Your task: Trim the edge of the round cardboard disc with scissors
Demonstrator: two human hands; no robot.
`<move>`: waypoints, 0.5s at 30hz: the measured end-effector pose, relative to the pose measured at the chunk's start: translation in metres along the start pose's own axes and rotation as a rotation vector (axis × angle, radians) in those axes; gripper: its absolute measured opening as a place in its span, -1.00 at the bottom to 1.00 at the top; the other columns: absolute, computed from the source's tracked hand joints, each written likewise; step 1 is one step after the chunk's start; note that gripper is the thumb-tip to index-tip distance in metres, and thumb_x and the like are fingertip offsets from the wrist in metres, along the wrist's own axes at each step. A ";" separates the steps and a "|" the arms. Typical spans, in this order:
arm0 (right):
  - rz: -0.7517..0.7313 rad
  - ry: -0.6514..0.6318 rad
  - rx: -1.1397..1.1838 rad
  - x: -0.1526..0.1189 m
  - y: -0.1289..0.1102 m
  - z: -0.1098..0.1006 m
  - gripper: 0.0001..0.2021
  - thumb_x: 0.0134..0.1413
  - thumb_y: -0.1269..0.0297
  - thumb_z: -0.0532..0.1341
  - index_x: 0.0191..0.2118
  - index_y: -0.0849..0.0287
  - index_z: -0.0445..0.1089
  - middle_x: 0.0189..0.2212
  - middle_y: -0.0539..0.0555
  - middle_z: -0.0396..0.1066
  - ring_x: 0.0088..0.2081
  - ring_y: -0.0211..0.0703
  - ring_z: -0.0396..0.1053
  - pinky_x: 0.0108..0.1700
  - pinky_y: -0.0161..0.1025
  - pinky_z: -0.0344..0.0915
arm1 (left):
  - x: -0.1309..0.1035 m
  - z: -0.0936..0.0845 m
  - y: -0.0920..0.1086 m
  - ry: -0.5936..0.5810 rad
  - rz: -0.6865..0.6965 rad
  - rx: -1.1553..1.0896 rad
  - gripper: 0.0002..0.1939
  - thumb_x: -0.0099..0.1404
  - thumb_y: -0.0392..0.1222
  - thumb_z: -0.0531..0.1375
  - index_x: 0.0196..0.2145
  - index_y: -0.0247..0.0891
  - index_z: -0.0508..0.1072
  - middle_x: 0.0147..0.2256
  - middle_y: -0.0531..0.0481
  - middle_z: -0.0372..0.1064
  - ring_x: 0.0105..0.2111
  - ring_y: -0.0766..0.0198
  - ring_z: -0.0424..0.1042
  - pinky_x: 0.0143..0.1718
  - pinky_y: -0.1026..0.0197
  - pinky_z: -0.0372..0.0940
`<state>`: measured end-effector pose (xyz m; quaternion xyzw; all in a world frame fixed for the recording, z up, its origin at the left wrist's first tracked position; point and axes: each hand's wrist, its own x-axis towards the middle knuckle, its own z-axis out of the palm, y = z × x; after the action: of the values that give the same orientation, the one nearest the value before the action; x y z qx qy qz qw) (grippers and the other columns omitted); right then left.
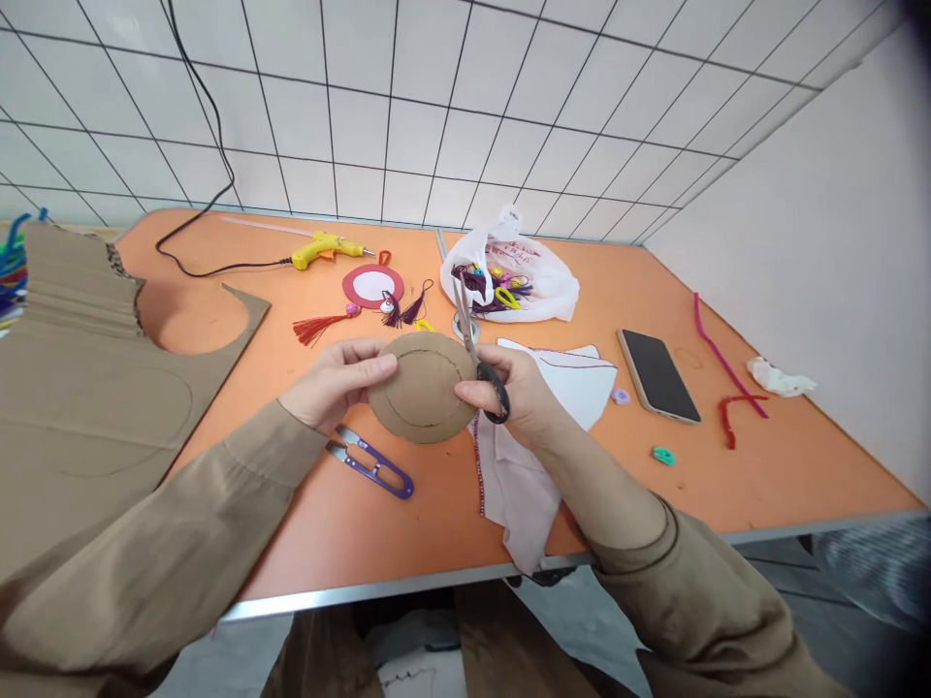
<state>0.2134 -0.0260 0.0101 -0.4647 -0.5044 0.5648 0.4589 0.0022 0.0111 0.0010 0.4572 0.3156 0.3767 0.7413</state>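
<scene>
A round cardboard disc (423,390) with a smaller circle drawn on it is held up between my hands, above the table. My left hand (341,378) pinches its left edge, thumb on top. In my right hand (518,393) are black-handled scissors (495,390), blades pointing up and away; the right thumb also rests on the disc's right edge. Below the disc lie purple thread snips (372,465). White and pinkish fabric (509,485) lies under my right hand and forearm. Behind the disc sits a red-rimmed round piece (372,285) with a white centre.
A large cut cardboard sheet (87,388) covers the left side. At the back are a yellow glue gun (324,249) with its cord, tassels (320,328) and a white plastic bag (545,286). A phone (658,375) and pipe cleaners (717,339) lie right.
</scene>
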 end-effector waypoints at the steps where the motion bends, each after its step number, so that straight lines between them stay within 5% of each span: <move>1: 0.015 -0.018 -0.023 -0.001 -0.001 0.001 -0.74 -0.28 0.27 0.42 -0.36 0.19 0.49 -0.48 -0.03 0.42 -0.41 -0.18 0.36 -0.33 -0.22 0.32 | 0.000 -0.002 0.001 -0.032 -0.022 0.061 -0.68 0.02 -0.07 0.43 -0.29 -0.33 0.63 -0.36 -0.16 0.59 -0.39 0.14 0.55 -0.35 0.20 0.43; 5: -0.010 0.033 -0.056 0.001 -0.001 0.002 -0.69 -0.23 0.17 0.41 -0.30 0.18 0.44 -0.51 -0.07 0.32 -0.46 -0.27 0.27 -0.39 -0.28 0.26 | 0.001 -0.004 -0.004 -0.053 -0.084 0.136 -0.73 0.01 -0.17 0.43 -0.30 -0.34 0.64 -0.34 -0.19 0.60 -0.38 0.10 0.56 -0.33 0.16 0.43; 10: -0.026 0.122 -0.019 0.006 0.005 -0.002 -0.61 -0.16 0.12 0.38 -0.20 0.18 0.37 -0.54 -0.11 0.30 -0.52 -0.31 0.27 -0.42 -0.28 0.25 | 0.002 -0.004 -0.003 0.032 -0.013 -0.083 -0.73 -0.03 -0.26 0.41 -0.30 -0.30 0.64 -0.28 -0.16 0.60 -0.33 0.12 0.57 -0.29 0.19 0.43; 15: 0.022 -0.087 -0.152 0.002 0.006 0.003 -0.71 -0.21 0.27 0.40 -0.31 0.17 0.37 -0.57 -0.08 0.36 -0.46 -0.21 0.37 -0.39 -0.26 0.32 | -0.003 -0.005 0.002 -0.117 -0.023 -0.128 -0.63 -0.07 -0.17 0.43 -0.26 -0.32 0.63 -0.30 -0.21 0.59 -0.30 0.04 0.57 -0.28 0.14 0.45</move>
<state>0.2103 -0.0248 0.0045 -0.4789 -0.5601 0.5494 0.3937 -0.0042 0.0109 0.0009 0.4267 0.2522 0.3600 0.7904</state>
